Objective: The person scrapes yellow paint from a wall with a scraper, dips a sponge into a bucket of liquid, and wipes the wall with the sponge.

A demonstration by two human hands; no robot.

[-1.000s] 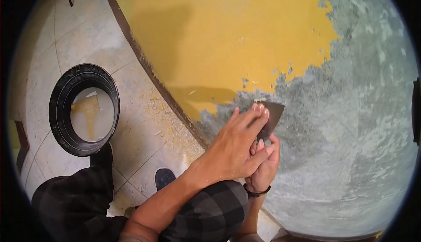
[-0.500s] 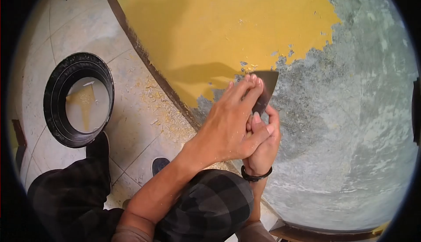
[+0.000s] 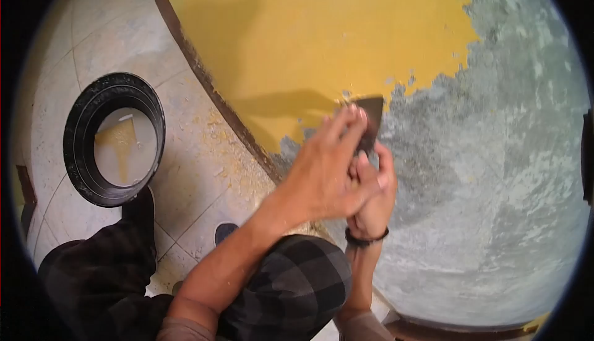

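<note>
Where the scraper is: at the wall, on the ragged border between yellow paint and the bare grey area.
Left hand: fingers fairly straight and close together, laid on the blade; its thumb lies over the other hand, and I cannot tell whether it grips.
Right hand: curled around the scraper's lower end, which is mostly hidden; a black bracelet circles the wrist.
Brown strip: along the wall's edge, next to the floor.
Paint flakes: scattered on the floor, thickest along the edge beside the wall.
Black bucket: on the floor, well apart from the wall's edge, holding cloudy liquid; a yellowish shape shows there, its nature unclear.
</note>
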